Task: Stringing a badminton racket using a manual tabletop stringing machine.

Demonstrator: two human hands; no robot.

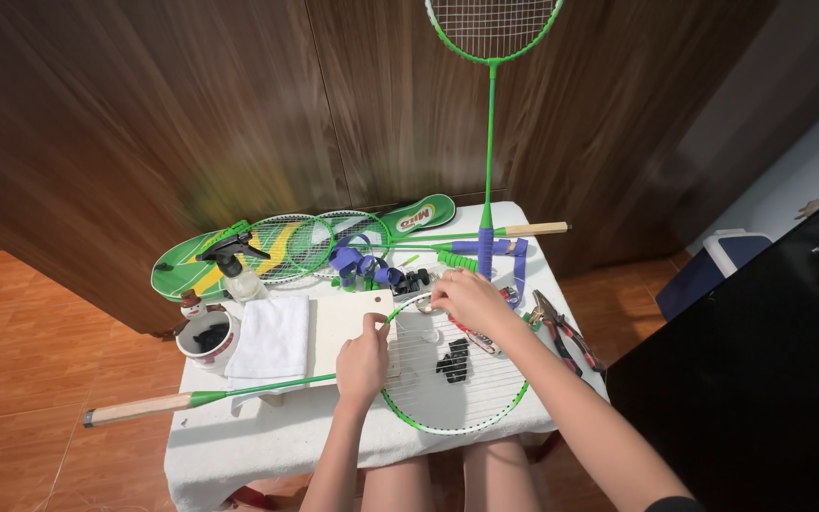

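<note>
Racket [452,393] with the green frame lies flat in front of me on the white-covered table [267,441], its head near my lap and its shaft running off to my left, ending in a bare wooden handle. My left hand [362,360] is curled at the throat side of the head, thumb and fingers pinched closed on what looks like the frame or a string end there; I cannot tell which. My right hand [466,299] sits at the far rim of the head, fingers bent and closed around a small pale thing at the frame, too small to make out. I judge this to be the stringing step, with a string being worked through the rim. Next I need a steady pull from the right while the left keeps the head from sliding.

Black clips [453,360] rest on the strings between my hands. A wooden board [348,318] lies under the throat, a folded white cloth [272,341] beside it, then a mug [206,341]. Pliers [561,327] lie just right of the head. Farther off are a spray bottle [234,265], purple grip tape [362,265] and other green rackets [305,242], one standing against the wooden wall [490,114].
</note>
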